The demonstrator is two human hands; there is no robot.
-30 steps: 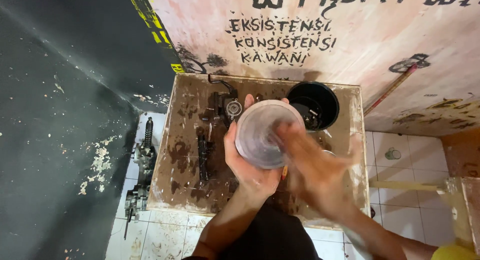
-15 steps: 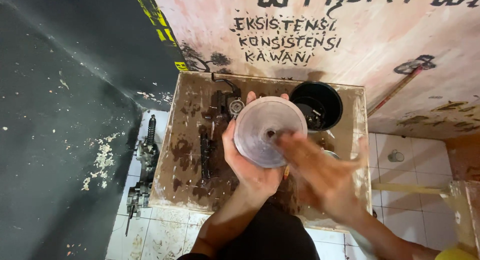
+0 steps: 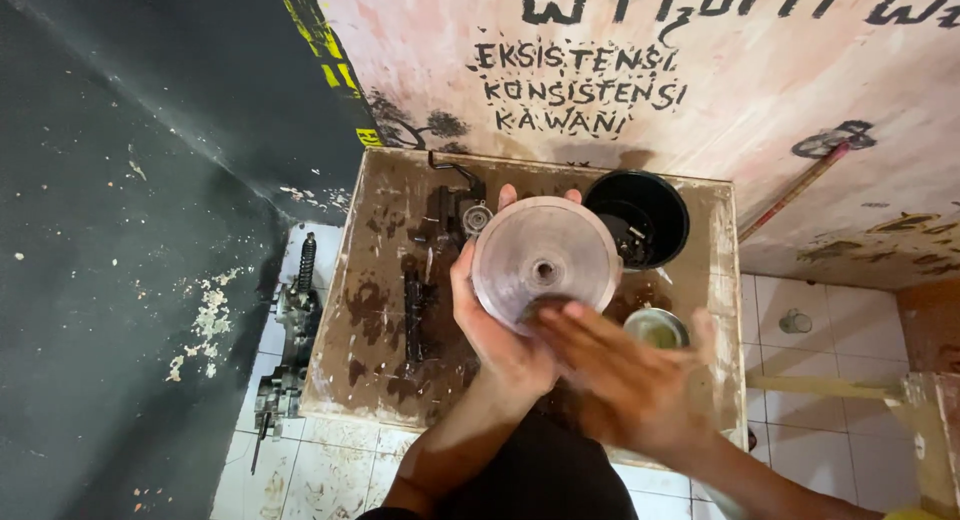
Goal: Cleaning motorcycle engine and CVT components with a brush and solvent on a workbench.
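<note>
Grey metal disc point(image 3: 545, 263) with central hub held face-up above stained wooden bench point(image 3: 380, 310); left hand point(image 3: 495, 325) grips disc from below, fingers wrapped on rim; right hand point(image 3: 625, 375) spread flat, blurred, fingertips at disc's lower edge; black bowl point(image 3: 640, 218) behind; small tin point(image 3: 656, 328) beside right hand.
</note>
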